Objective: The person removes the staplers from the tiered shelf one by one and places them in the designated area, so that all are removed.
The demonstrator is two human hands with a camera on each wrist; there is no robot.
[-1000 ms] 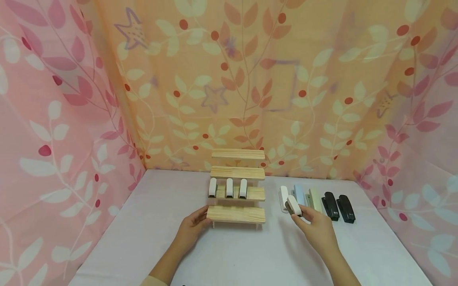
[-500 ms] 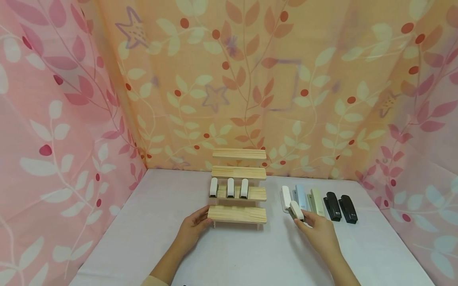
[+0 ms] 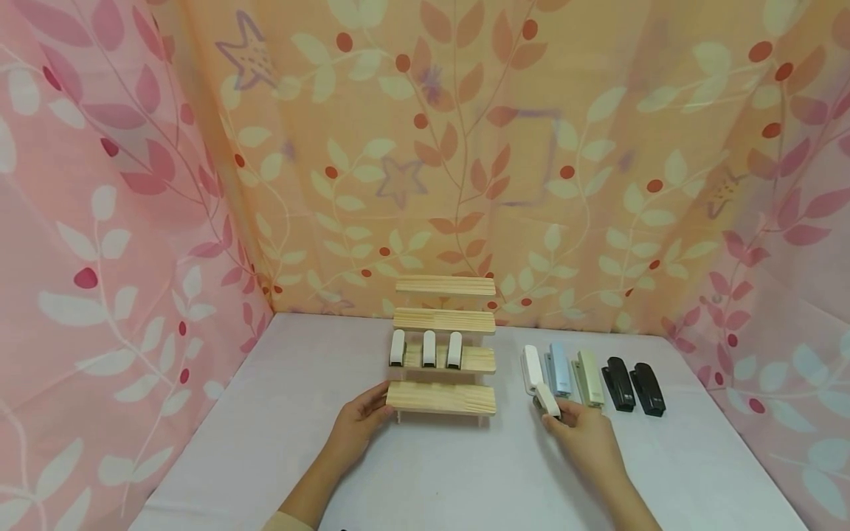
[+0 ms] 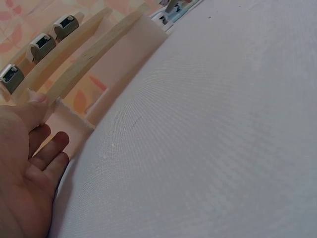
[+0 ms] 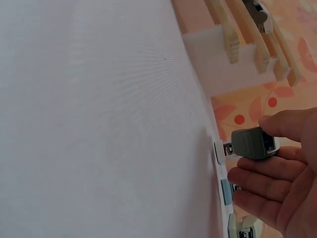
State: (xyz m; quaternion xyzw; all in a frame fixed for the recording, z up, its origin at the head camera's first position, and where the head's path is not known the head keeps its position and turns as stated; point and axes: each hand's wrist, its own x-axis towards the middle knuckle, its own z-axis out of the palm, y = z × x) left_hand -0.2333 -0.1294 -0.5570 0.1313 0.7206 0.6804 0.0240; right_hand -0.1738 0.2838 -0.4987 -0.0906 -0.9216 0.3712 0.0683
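Observation:
My left hand (image 3: 356,425) grips the left end of the lowest step of a wooden tiered display rack (image 3: 441,398). Thumb on top and curled fingers below show in the left wrist view. In my right hand (image 3: 587,435) a small white stapler with a grey underside (image 3: 547,400) is pinched between thumb and fingers, tilted, just in front of a larger white stapler (image 3: 532,366). From the right wrist view, the grey end of the pinched stapler (image 5: 250,144) faces the camera. Three similar small white staplers (image 3: 429,348) stand side by side on the rack's second step from the bottom.
Right of the rack, a row of staplers lies on the white table (image 3: 425,479): the larger white one, a light blue one (image 3: 560,369), a pale green one (image 3: 588,376) and two black ones (image 3: 620,383). Patterned curtains (image 3: 451,147) enclose the back and sides.
My right hand has moved slightly down and nearer with the small white stapler, whose tilt has shifted a little. My left hand keeps its grip on the rack.

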